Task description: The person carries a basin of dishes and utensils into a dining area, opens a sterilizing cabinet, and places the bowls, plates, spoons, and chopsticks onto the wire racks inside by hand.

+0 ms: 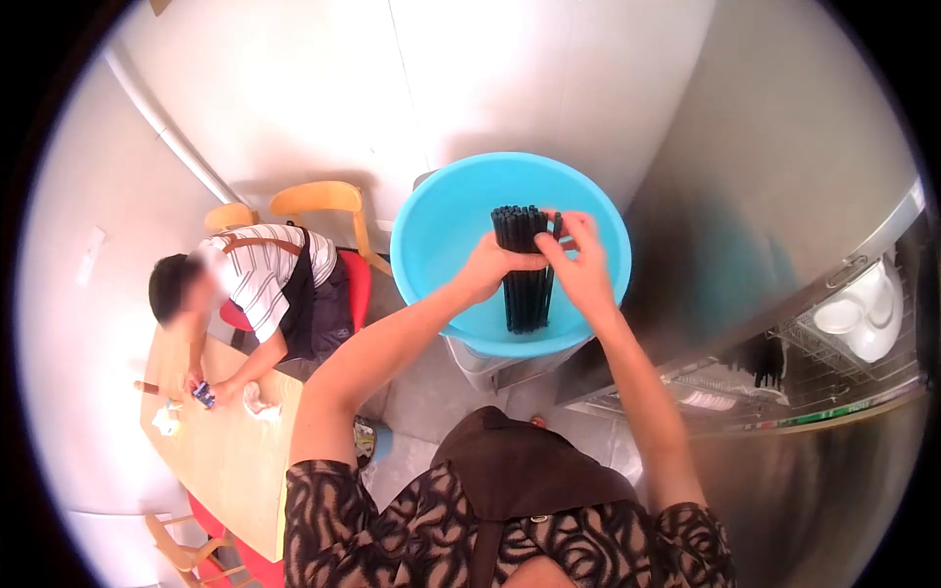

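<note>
A thick bundle of black chopsticks (527, 294) stands nearly upright over a light-blue basin (421, 245), their tops roughly level. My left hand (492, 263) is closed around the bundle's left side, its thumb across the front. On the other side my right hand (580, 263) is closed too, thumb against the chopsticks. One chopstick (558, 225) stands slightly apart from the rest, between the fingers of that hand. Whether the lower ends touch the basin's bottom I cannot tell.
Right of the basin is a steel cabinet with an open rack (828, 353) holding white dishes (863, 314) and dark utensils (763, 361). At left, a person (270, 279) sits at a wooden table (221, 451), holding a small object. Wooden-backed chairs (319, 198) stand by the wall.
</note>
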A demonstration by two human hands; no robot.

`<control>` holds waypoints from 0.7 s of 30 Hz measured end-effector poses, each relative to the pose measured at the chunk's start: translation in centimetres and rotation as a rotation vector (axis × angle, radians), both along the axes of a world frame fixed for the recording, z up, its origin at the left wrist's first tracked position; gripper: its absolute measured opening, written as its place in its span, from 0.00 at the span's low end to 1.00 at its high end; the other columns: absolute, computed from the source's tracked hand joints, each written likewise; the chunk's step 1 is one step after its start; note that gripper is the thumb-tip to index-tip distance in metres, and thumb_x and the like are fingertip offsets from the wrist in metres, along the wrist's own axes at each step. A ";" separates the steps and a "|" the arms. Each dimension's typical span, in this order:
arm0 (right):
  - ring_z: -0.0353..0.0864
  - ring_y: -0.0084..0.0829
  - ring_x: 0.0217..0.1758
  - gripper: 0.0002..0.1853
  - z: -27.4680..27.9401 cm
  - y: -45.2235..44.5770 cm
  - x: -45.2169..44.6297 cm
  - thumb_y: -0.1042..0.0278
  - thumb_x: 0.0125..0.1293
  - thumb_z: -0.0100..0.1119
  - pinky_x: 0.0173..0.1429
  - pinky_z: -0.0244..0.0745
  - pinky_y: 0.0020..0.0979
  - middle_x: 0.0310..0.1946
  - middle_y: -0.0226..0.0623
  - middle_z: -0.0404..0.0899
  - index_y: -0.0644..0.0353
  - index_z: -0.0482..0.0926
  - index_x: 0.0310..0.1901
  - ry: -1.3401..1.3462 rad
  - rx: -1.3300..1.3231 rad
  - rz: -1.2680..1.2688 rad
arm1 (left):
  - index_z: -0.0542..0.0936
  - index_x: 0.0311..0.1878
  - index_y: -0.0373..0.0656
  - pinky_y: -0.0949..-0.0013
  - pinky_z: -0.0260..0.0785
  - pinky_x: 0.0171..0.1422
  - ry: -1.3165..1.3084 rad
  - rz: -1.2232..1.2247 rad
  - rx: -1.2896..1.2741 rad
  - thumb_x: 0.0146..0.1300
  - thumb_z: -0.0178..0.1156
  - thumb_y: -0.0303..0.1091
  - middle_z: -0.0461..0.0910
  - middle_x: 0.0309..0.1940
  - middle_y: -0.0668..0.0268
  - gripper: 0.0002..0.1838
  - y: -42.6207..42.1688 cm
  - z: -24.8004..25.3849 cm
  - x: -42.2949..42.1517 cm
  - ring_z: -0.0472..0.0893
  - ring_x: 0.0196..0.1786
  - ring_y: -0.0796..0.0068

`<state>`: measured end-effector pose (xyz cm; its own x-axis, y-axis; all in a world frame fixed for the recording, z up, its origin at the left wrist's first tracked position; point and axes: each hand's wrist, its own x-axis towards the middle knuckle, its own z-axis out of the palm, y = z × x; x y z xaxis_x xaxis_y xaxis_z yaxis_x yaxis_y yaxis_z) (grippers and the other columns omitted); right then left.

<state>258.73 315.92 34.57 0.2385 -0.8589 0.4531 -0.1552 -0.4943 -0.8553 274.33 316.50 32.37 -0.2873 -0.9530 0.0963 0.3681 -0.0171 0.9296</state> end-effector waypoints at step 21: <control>0.65 0.16 0.26 0.09 0.4 0.7 1.1 0.74 0.58 0.60 0.31 0.64 0.20 0.21 0.24 0.63 0.61 0.71 0.39 -0.162 0.026 -0.002 | 0.78 0.43 0.38 0.71 0.70 0.48 -0.064 0.093 -0.030 0.49 0.66 0.24 0.80 0.37 0.66 0.16 -0.1 -0.2 -0.1 0.78 0.42 0.76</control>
<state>259.80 316.57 34.93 0.1624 -0.8711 0.4635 -0.0153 -0.4719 -0.8815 274.20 316.43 32.17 -0.2041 -0.9728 0.1097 0.3063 0.0430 0.9510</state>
